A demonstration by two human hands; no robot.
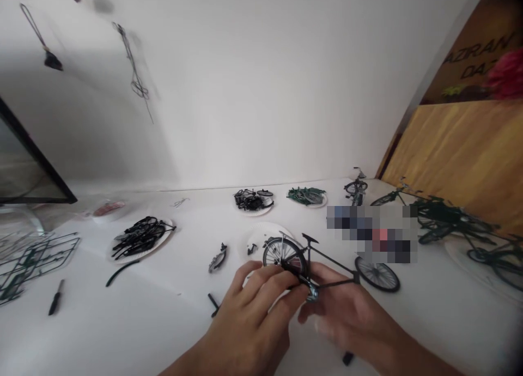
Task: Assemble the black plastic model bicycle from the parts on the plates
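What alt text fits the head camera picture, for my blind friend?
A left hand and right hand hold a dark model bicycle over a white table. Beyond lie plates of black parts and green parts, with more bicycles at right.

Left hand (257, 305), at 6 o'clock, shows its back, fingers curled together toward 2 o'clock. Right hand (347, 305), between 4 and 5 o'clock, is cupped, palm partly showing, its wrist angled toward 4 o'clock.

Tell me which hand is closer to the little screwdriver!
The left hand. It's to the right of the screwdriver, by the wheel of the toy bike. The right hand is even farther right, under the bike's frame.
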